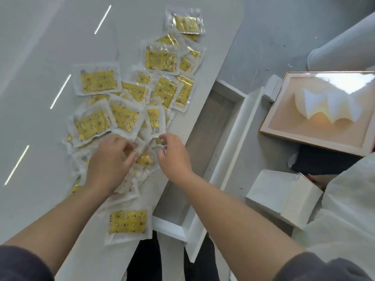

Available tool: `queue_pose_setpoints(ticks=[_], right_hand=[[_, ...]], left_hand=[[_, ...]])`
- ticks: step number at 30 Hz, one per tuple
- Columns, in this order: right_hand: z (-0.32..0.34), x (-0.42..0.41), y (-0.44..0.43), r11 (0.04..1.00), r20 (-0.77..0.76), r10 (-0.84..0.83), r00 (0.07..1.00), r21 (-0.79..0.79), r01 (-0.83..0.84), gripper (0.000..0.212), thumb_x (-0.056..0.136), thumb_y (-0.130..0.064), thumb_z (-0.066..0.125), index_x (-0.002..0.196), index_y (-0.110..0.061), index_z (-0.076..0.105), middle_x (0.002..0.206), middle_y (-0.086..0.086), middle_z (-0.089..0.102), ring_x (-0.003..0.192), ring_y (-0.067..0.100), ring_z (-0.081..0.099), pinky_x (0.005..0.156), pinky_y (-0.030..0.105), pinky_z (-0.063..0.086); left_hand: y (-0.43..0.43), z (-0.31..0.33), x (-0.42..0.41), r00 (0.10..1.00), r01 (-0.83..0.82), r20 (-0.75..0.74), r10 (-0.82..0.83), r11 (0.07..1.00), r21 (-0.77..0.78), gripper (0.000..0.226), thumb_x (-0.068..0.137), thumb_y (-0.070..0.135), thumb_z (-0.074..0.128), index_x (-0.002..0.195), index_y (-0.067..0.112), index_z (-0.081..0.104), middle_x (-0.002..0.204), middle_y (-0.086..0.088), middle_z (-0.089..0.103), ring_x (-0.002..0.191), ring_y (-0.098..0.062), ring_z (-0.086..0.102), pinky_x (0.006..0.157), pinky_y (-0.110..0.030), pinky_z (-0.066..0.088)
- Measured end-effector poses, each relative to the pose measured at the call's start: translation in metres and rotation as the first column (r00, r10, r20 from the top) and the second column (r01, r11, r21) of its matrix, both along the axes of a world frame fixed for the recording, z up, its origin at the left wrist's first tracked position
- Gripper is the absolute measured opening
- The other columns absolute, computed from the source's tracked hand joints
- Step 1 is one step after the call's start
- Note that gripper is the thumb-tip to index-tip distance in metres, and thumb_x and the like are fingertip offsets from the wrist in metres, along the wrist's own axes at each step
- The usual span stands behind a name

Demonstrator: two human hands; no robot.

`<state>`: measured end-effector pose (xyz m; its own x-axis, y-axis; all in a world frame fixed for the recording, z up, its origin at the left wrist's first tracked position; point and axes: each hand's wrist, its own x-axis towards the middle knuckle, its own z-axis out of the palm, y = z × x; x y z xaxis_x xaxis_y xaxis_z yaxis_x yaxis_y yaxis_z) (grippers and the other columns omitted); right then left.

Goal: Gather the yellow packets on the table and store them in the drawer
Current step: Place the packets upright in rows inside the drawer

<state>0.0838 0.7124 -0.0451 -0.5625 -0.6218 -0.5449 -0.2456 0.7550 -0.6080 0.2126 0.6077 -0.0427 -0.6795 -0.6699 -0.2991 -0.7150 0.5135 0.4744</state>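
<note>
Yellow packets (129, 110) heaped (drawer (205, 136) open)

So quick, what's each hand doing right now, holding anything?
Left hand: fingers curled round a yellow packet in the pile.
Right hand: fingers curled over the pile; cannot tell whether it holds anything.

packets (129, 102) on table (40, 78), drawer (211, 126) right

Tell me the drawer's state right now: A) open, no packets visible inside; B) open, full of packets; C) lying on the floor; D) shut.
A: the drawer is pulled out beside the table, its visible bottom is bare, and the yellow packets lie on the table.
</note>
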Motion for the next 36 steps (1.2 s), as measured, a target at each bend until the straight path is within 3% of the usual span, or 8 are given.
queue_pose_setpoints(ticks=[7,14,18,24,27,30,34,36], right_hand=[[0.000,0.011,-0.017,0.994,0.203,-0.041,0.978,0.109,0.019,0.038,0.094,-0.017,0.052,0.132,-0.014,0.050,0.128,0.003,0.057,0.112,0.020,0.057,0.092,0.034,0.049],[-0.010,0.042,-0.026,0.961,0.285,-0.275,0.918,0.064,0.268,0.033,0.087,-0.032,0.061,0.118,-0.021,0.057,0.124,-0.004,0.059,0.116,0.011,0.055,0.088,0.029,0.046],[-0.013,0.049,-0.027,0.917,0.313,-0.387,0.867,0.036,0.397,0.028,0.088,-0.034,0.060,0.115,-0.026,0.059,0.120,-0.009,0.060,0.112,0.005,0.054,0.093,0.030,0.046],[-0.012,0.057,-0.034,0.857,0.337,-0.499,0.798,0.059,0.512,0.044,0.080,-0.058,0.060,0.111,-0.027,0.061,0.117,-0.007,0.056,0.109,0.010,0.056,0.095,0.039,0.049],[-0.015,0.057,-0.040,0.870,0.175,-0.494,0.852,0.106,0.482,0.030,0.086,-0.046,0.061,0.107,-0.024,0.060,0.109,-0.009,0.043,0.108,0.015,0.052,0.097,0.042,0.047],[-0.012,0.055,-0.043,0.895,0.016,-0.431,0.902,0.135,0.425,0.011,0.092,-0.034,0.058,0.094,-0.023,0.060,0.103,-0.007,0.039,0.104,0.017,0.049,0.097,0.039,0.041],[-0.007,0.052,-0.041,0.859,0.148,-0.512,0.846,0.084,0.505,0.029,0.096,-0.024,0.050,0.071,-0.017,0.038,0.077,-0.003,0.042,0.063,0.012,0.039,0.057,0.025,0.035],[-0.003,0.050,-0.038,0.835,0.201,-0.549,0.811,0.077,0.545,0.030,0.098,-0.027,0.048,0.071,-0.018,0.037,0.070,-0.005,0.041,0.059,0.010,0.036,0.053,0.024,0.032]], left_hand=[[-0.015,-0.011,0.019,0.992,0.110,0.073,-0.107,0.993,-0.041,0.044,0.073,0.035,0.080,0.110,0.018,0.063,0.112,-0.005,0.052,0.111,-0.031,0.049,0.088,-0.048,0.041],[-0.031,-0.018,0.040,0.951,0.304,0.039,-0.306,0.951,0.051,0.078,0.063,0.033,0.087,0.132,0.025,0.052,0.142,-0.005,0.041,0.130,-0.030,0.038,0.100,-0.054,0.037],[-0.031,-0.022,0.039,0.956,0.287,0.041,-0.291,0.954,0.089,0.090,0.061,0.027,0.089,0.138,0.025,0.045,0.152,-0.008,0.029,0.136,-0.033,0.032,0.103,-0.055,0.039],[-0.028,-0.024,0.034,0.991,0.132,-0.043,-0.130,0.990,0.055,0.084,0.071,0.012,0.083,0.141,0.021,0.037,0.144,-0.013,0.035,0.127,-0.032,0.044,0.100,-0.045,0.043],[-0.029,-0.022,0.031,1.000,-0.009,-0.019,0.011,0.994,0.108,0.087,0.074,0.018,0.082,0.144,0.021,0.031,0.131,-0.013,0.045,0.115,-0.030,0.050,0.093,-0.041,0.044],[-0.033,-0.019,0.027,0.993,-0.121,0.014,0.120,0.987,0.109,0.070,0.076,0.025,0.079,0.135,0.016,0.042,0.128,-0.011,0.051,0.113,-0.028,0.051,0.091,-0.042,0.044],[-0.037,-0.015,0.020,0.975,-0.202,-0.056,0.217,0.959,0.200,0.027,0.087,0.029,0.067,0.109,0.016,0.058,0.116,-0.004,0.062,0.098,-0.021,0.055,0.077,-0.034,0.042],[-0.038,-0.012,0.016,0.958,-0.241,-0.083,0.273,0.931,0.275,0.017,0.089,0.027,0.065,0.103,0.019,0.061,0.111,-0.002,0.064,0.095,-0.020,0.055,0.073,-0.033,0.041]])
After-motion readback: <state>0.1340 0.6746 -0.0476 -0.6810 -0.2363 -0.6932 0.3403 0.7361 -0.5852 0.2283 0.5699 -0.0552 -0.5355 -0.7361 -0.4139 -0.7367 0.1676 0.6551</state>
